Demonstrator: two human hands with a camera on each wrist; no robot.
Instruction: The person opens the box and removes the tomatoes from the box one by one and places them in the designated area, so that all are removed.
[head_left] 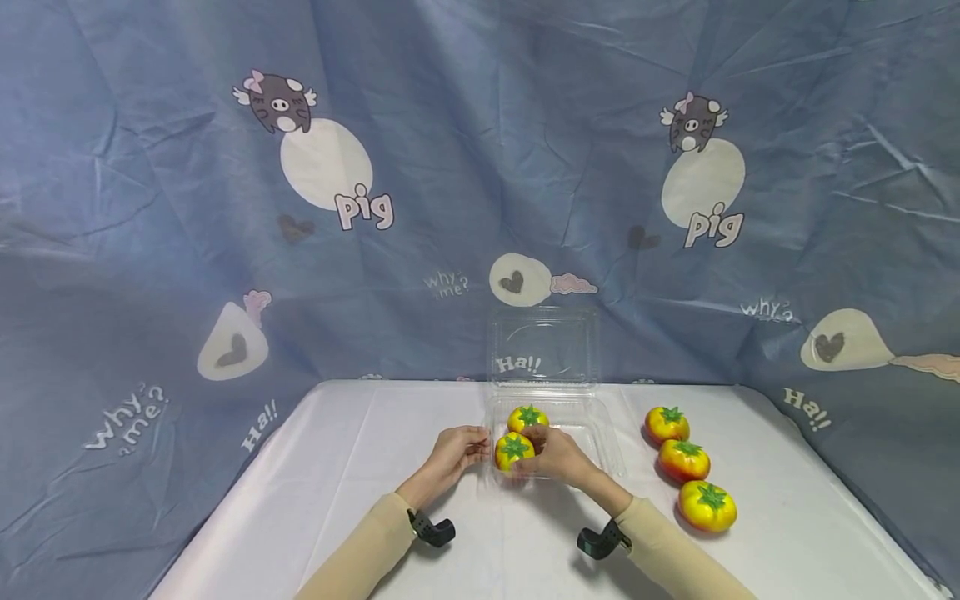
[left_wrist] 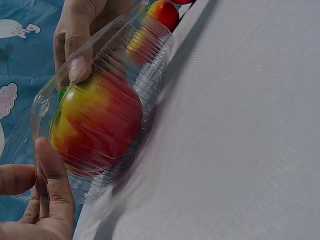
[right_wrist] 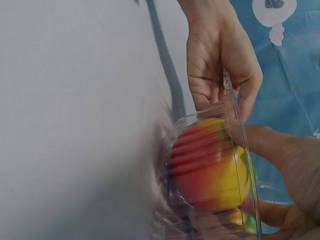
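Clear plastic container (head_left: 611, 450), one, hinged, on the tabletop (head_left: 375, 450); its lid (head_left: 546, 346) raised at the container's far side. Front fruit (head_left: 514, 452), yellow and red with green calyx, one: inside the container, at its near left corner, seen through the ribbed wall. Rear fruit (head_left: 528, 417), one: inside the container, far left, just behind the first. Loose fruits (head_left: 684, 461), three: in a row to the container's right. Left hand (head_left: 456, 450): pinching the container's left rim between thumb and fingers; best kept light, since the thin wall probably flexes. Right hand (head_left: 557, 455): grasping the front fruit, thumb and fingers on opposite sides. Seating appears the step in hand; advisable to keep the calyx up, set the fruit snug into the container's corner, and spread the fingers only once it sits steady, clear of the rear fruit.
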